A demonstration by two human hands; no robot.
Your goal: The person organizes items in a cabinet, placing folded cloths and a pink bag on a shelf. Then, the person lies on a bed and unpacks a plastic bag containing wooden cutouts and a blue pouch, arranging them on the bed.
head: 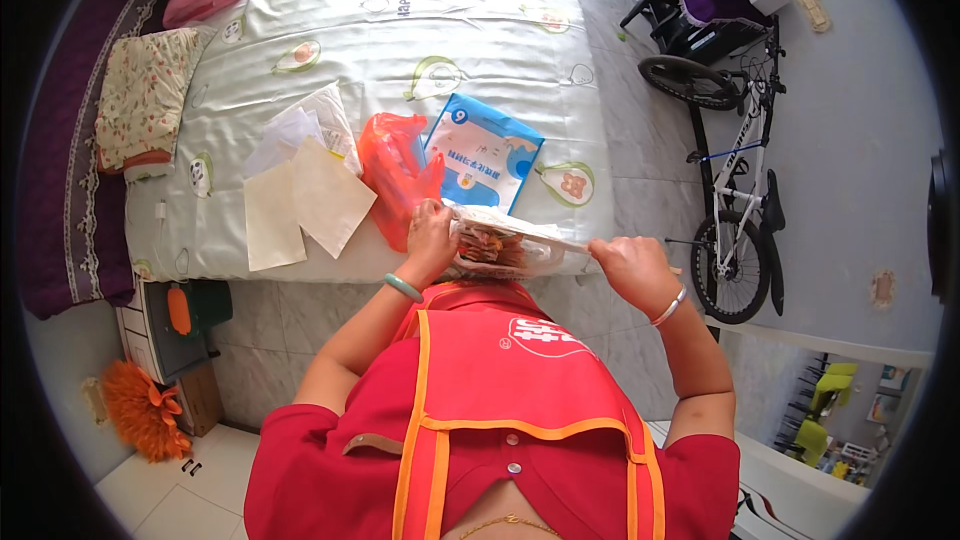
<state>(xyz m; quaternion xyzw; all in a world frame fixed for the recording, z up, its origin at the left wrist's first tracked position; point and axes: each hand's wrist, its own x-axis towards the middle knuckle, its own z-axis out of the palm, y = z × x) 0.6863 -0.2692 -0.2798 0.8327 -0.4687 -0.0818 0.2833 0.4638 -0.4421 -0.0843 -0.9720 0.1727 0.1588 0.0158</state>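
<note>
My right hand point(637, 270) is closed around the end of a thin, flat, pale object point(555, 238) seen nearly edge-on. A light wooden tip pokes out behind that fist. The flat object lies across the mouth of a clear plastic bag point(536, 262) at the bed's near edge. Inside the bag are several reddish-brown printed pieces point(484, 244), partly hidden. My left hand point(433, 236) pinches the bag's left rim. Beside it is a red plastic bag point(394, 172), with something bluish inside. A blue and white printed packet point(484, 154) lies just beyond.
Cream paper sheets point(330, 191) and a white padded-looking sheet point(334, 120) lie left on the patterned bedsheet point(360, 67). A folded floral cloth point(146, 97) sits farther left. A white bicycle point(739, 180) leans by the right wall. A green bin point(206, 307) stands lower left.
</note>
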